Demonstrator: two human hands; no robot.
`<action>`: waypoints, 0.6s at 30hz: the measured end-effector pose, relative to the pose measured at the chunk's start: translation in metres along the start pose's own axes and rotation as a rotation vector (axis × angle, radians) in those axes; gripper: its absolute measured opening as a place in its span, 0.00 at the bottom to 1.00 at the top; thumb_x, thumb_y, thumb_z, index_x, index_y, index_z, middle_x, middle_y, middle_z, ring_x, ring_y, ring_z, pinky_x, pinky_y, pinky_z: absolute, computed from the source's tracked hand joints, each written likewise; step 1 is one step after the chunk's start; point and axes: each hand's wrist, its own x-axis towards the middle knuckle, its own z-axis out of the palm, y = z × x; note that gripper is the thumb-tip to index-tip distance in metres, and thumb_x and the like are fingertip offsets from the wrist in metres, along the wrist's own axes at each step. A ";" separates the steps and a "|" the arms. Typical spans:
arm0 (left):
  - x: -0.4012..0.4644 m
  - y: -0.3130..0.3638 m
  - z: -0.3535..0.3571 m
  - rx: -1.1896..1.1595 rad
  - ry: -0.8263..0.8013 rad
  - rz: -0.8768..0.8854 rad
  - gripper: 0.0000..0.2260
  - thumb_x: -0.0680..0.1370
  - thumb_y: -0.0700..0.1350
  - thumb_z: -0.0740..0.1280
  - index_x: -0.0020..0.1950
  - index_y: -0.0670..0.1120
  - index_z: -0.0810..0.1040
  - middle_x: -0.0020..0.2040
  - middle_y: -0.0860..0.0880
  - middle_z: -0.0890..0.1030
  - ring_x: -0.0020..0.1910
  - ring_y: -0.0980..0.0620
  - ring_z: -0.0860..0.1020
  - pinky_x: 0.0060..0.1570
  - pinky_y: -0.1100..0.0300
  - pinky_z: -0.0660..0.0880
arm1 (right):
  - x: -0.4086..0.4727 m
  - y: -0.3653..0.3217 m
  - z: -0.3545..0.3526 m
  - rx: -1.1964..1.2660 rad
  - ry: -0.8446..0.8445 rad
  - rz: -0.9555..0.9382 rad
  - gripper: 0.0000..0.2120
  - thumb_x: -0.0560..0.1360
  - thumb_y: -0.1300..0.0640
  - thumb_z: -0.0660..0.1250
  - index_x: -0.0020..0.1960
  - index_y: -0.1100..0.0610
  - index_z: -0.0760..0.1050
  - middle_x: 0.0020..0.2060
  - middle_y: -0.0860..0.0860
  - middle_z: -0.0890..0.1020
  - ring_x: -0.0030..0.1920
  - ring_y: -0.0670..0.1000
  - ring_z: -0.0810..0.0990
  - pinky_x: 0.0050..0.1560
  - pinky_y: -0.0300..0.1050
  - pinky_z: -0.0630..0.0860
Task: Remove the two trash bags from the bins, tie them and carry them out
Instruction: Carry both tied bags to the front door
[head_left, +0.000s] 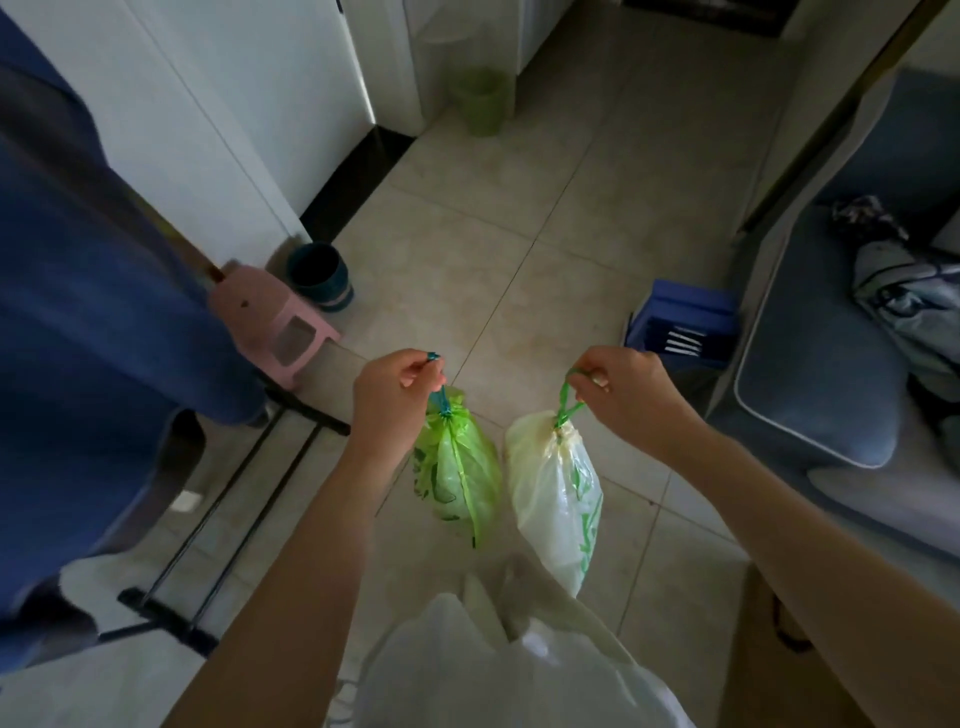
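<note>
Both bags are tied and hanging mid-frame: left hand (395, 387) pinches the green bag (457, 467) drawstring, right hand (628, 395) hooks the white bag (558, 499) loop. I'd keep the fingers (597, 376) curled tight and the bags apart while walking out.

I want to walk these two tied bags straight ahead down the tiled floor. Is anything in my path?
Nothing visible blocks the middle. The green bag and white bag hang over open tile. A pink stool, dark bin and blue box sit at the sides.
</note>
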 end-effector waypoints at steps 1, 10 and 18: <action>0.020 0.007 0.004 0.011 0.001 0.009 0.06 0.76 0.39 0.67 0.41 0.46 0.81 0.33 0.58 0.80 0.33 0.66 0.79 0.42 0.67 0.75 | 0.019 0.002 -0.007 0.006 0.002 -0.003 0.07 0.75 0.59 0.64 0.46 0.60 0.80 0.40 0.54 0.84 0.43 0.54 0.81 0.45 0.40 0.72; 0.206 0.038 0.048 -0.001 -0.074 0.046 0.05 0.76 0.38 0.68 0.43 0.41 0.83 0.33 0.57 0.81 0.33 0.68 0.79 0.37 0.77 0.71 | 0.188 0.030 -0.052 0.014 0.032 0.087 0.08 0.75 0.60 0.64 0.46 0.60 0.81 0.34 0.48 0.77 0.39 0.49 0.74 0.40 0.37 0.64; 0.386 0.078 0.103 0.024 -0.254 0.090 0.05 0.75 0.43 0.68 0.40 0.46 0.83 0.32 0.58 0.82 0.33 0.66 0.80 0.41 0.70 0.74 | 0.343 0.052 -0.114 0.010 0.146 0.198 0.09 0.75 0.60 0.64 0.37 0.57 0.76 0.29 0.46 0.73 0.37 0.50 0.69 0.36 0.37 0.57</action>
